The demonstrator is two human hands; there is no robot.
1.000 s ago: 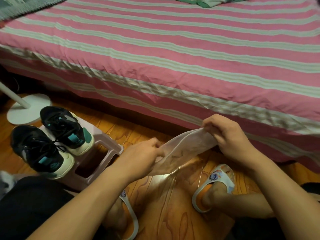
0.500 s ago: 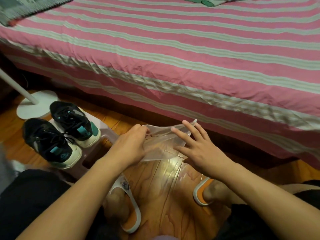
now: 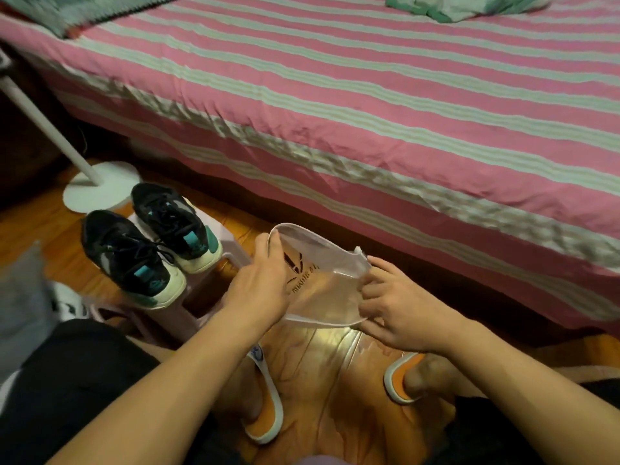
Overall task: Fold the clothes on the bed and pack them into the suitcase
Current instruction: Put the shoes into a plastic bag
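Clothes (image 3: 466,6) on bed (image 3: 369,105), hands (image 3: 330,297) holding apparently plastic bag (image 3: 318,283)

Both hands, the left hand (image 3: 260,290) and right hand (image 3: 399,310), are gripping a clear plastic bag (image 3: 318,283) near the striped bed (image 3: 369,95).

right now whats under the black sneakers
The black sneakers sit on a pale plastic stool, which stands on the wooden floor. Most of its top is hidden beneath them.
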